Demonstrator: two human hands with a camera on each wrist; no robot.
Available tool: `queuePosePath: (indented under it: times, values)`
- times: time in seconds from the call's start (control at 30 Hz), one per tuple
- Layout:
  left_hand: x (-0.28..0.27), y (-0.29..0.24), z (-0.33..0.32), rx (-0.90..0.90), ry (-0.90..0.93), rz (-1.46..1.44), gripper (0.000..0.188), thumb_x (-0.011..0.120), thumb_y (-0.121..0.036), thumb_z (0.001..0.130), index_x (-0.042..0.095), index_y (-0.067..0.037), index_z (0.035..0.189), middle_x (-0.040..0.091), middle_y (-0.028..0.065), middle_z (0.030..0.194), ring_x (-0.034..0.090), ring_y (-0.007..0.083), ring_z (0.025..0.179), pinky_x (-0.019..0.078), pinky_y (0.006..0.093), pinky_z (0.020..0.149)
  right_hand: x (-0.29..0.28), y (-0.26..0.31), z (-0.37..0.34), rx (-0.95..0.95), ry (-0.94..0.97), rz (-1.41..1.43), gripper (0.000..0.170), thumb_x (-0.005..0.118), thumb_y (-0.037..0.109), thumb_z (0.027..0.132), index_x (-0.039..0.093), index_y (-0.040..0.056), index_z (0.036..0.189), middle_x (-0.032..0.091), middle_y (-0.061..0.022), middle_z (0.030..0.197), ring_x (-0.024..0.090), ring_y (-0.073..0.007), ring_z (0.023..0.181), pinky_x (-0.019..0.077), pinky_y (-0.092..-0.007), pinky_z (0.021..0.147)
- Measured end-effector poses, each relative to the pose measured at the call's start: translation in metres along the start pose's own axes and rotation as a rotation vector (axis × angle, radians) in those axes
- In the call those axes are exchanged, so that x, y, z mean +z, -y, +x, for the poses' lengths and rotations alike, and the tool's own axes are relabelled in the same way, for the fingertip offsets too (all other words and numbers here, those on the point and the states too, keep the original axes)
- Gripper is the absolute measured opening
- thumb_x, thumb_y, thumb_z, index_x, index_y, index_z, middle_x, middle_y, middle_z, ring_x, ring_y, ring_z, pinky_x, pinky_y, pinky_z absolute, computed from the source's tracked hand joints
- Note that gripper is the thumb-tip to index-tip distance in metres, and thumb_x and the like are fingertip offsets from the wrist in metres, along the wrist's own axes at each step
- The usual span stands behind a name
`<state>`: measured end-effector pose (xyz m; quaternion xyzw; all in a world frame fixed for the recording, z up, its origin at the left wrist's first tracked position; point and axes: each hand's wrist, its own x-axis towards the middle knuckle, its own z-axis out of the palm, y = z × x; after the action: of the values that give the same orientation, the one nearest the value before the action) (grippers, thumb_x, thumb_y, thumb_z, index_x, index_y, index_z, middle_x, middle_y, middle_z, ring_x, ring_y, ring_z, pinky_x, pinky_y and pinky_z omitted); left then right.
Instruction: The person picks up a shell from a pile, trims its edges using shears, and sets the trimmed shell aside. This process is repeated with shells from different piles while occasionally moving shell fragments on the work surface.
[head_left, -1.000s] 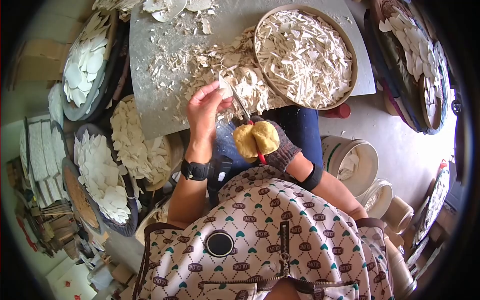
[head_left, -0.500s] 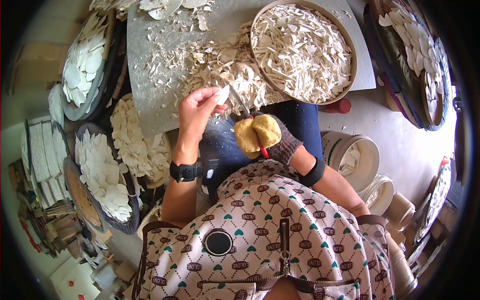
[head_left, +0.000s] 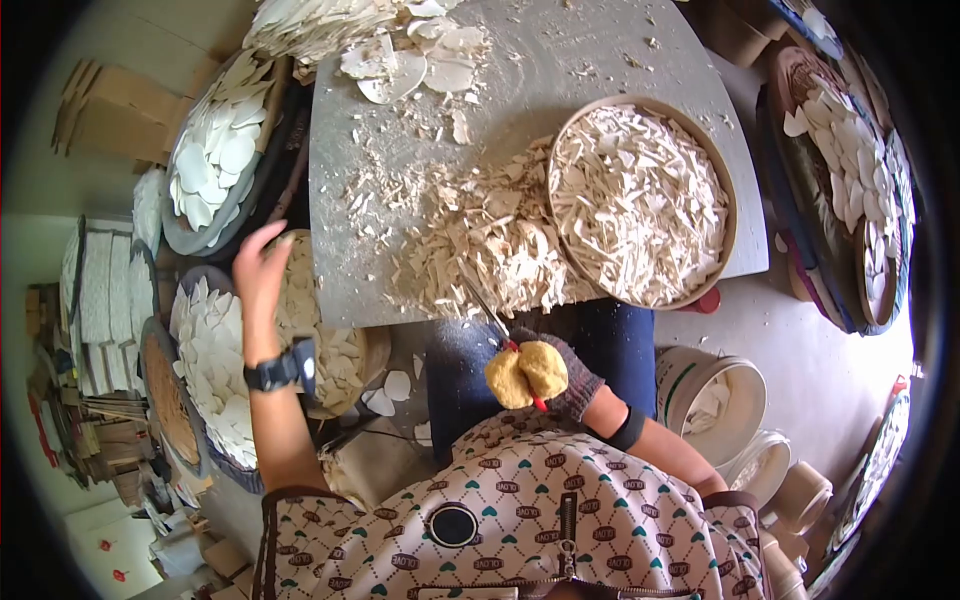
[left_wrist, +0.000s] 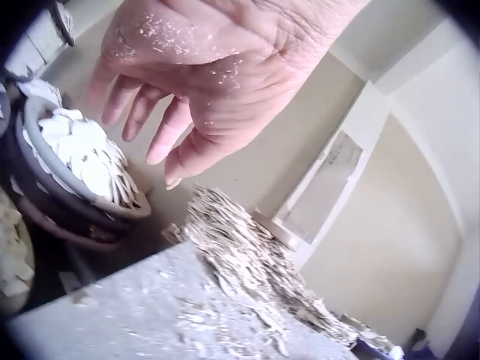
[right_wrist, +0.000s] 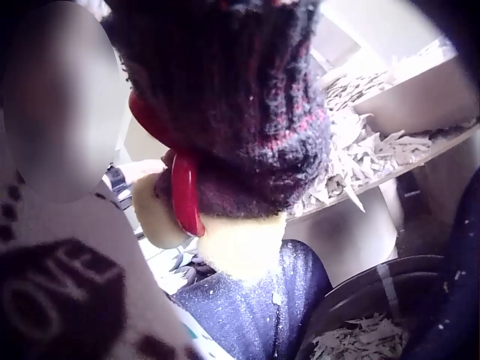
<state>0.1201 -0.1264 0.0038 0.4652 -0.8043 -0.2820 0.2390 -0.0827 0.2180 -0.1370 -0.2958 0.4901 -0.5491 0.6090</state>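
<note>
My bare left hand (head_left: 262, 285) is out to the left, beside and over a round basket (head_left: 379, 352) of cream-white slices. In the left wrist view its fingers (left_wrist: 174, 129) are loosely spread with nothing between them, and white powder dusts the palm. My right hand (head_left: 572, 372), in a dark knitted glove, grips red-handled scissors (head_left: 484, 303) above my lap. Thick yellow padding (head_left: 525, 375) wraps the handles, and the blades point toward a heap of pale trimmings (head_left: 495, 240) at the table's near edge. A red handle loop (right_wrist: 185, 193) curves against the glove in the right wrist view.
On the grey table (head_left: 560, 60) stands a round tray (head_left: 733, 200) full of white strips. Flat discs (head_left: 390, 75) lie at the far left. Trays of white slices (head_left: 215, 165) flank both sides. A white bucket (head_left: 742, 400) stands at my right.
My left hand has left the scissors and swung left to the basket; the white slice it pinched is gone from its fingers. The right hand still holds the scissors. The head view has shifted.
</note>
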Motion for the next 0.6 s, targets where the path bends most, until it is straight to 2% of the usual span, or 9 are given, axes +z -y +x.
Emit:
queuePosePath:
  times: [0.07, 0.17, 0.23, 0.3, 0.33, 0.4, 0.47, 0.5, 0.6]
  values:
    - [0.044, -0.034, 0.038, 0.075, 0.155, -0.179, 0.022, 0.06, -0.006, 0.078, 0.061, 0.0, 0.099, 0.063, 0.0079, 0.098, 0.057, 0.0126, 0.091, 0.0426, 0.0246, 0.082, 0.0, -0.002, -0.001, 0.03, -0.025, 0.073, 0.015, 0.046, 0.005, 0.086, 0.053, -0.0014, 0.099, 0.058, -0.0097, 0.094, 0.059, -0.0209, 0.087, 0.0492, -0.0341, 0.081]
    - [0.116, -0.079, 0.091, 0.191, 0.364, -0.144, 0.017, 0.058, -0.006, 0.079, 0.063, -0.001, 0.093, 0.065, 0.0064, 0.086, 0.061, 0.013, 0.077, 0.0468, 0.0242, 0.071, -0.006, -0.002, -0.007, 0.157, 0.001, 0.541, 0.016, 0.045, 0.008, 0.088, 0.053, -0.0012, 0.097, 0.059, -0.0107, 0.092, 0.06, -0.0225, 0.086, 0.0494, -0.0346, 0.08]
    - [0.161, -0.098, 0.123, 0.006, 0.555, -0.298, 0.016, 0.058, -0.006, 0.077, 0.064, -0.001, 0.09, 0.066, 0.0062, 0.082, 0.061, 0.0138, 0.073, 0.0474, 0.0245, 0.068, -0.01, -0.005, -0.01, 0.192, 0.026, 0.691, 0.017, 0.045, 0.011, 0.088, 0.054, -0.0012, 0.095, 0.059, -0.0113, 0.091, 0.06, -0.0237, 0.086, 0.0494, -0.0353, 0.079]
    - [0.208, -0.097, 0.151, 0.057, 0.528, -0.144, 0.015, 0.057, -0.007, 0.075, 0.066, -0.004, 0.086, 0.066, 0.0075, 0.078, 0.062, 0.0174, 0.071, 0.0481, 0.0277, 0.065, -0.013, -0.004, -0.012, 0.222, 0.025, 0.683, 0.016, 0.045, 0.01, 0.088, 0.054, -0.0014, 0.095, 0.059, -0.0112, 0.091, 0.06, -0.0233, 0.086, 0.0494, -0.035, 0.079]
    - [0.229, -0.095, 0.159, 0.199, 0.424, -0.029, 0.017, 0.057, -0.005, 0.076, 0.065, -0.004, 0.091, 0.063, 0.0045, 0.073, 0.056, 0.0123, 0.059, 0.0453, 0.0234, 0.057, -0.016, -0.001, -0.012, 0.236, 0.024, 0.68, 0.016, 0.046, 0.01, 0.088, 0.054, -0.0015, 0.095, 0.06, -0.0111, 0.092, 0.06, -0.0231, 0.086, 0.0494, -0.0349, 0.078]
    - [0.259, -0.092, 0.17, 0.466, 0.237, 0.084, 0.016, 0.056, -0.003, 0.072, 0.065, -0.006, 0.085, 0.062, 0.0092, 0.07, 0.059, 0.0206, 0.062, 0.046, 0.0288, 0.057, -0.02, 0.008, -0.014, 0.121, 0.078, 0.244, 0.014, 0.047, 0.007, 0.087, 0.055, -0.0004, 0.097, 0.06, -0.0101, 0.092, 0.06, -0.0211, 0.086, 0.0489, -0.0332, 0.079]
    - [0.268, -0.092, 0.167, 0.592, 0.138, 0.322, 0.015, 0.055, -0.002, 0.072, 0.065, -0.007, 0.082, 0.061, 0.0117, 0.07, 0.059, 0.0255, 0.065, 0.0463, 0.0321, 0.059, -0.022, -0.006, -0.015, 0.203, 0.042, 0.621, 0.014, 0.049, 0.006, 0.086, 0.055, 0.0006, 0.098, 0.06, -0.0089, 0.093, 0.06, -0.0194, 0.087, 0.0487, -0.032, 0.079]
    - [0.267, -0.097, 0.164, 0.653, 0.08, 0.442, 0.015, 0.054, -0.002, 0.071, 0.064, -0.007, 0.08, 0.061, 0.013, 0.07, 0.059, 0.0279, 0.066, 0.0464, 0.0337, 0.06, -0.02, 0.011, -0.016, 0.179, -0.001, 0.502, 0.015, 0.052, 0.006, 0.085, 0.056, 0.0019, 0.099, 0.06, -0.0075, 0.094, 0.059, -0.0175, 0.086, 0.0484, -0.031, 0.079]
    - [0.258, -0.125, 0.164, 0.466, 0.376, 0.57, 0.016, 0.055, -0.002, 0.071, 0.063, -0.006, 0.084, 0.061, 0.0153, 0.077, 0.059, 0.0316, 0.069, 0.0471, 0.0359, 0.061, -0.025, 0.0, -0.012, 0.159, 0.101, 0.861, 0.019, 0.055, 0.006, 0.083, 0.056, 0.0017, 0.102, 0.06, -0.0075, 0.095, 0.059, -0.0167, 0.087, 0.0478, -0.0305, 0.08]
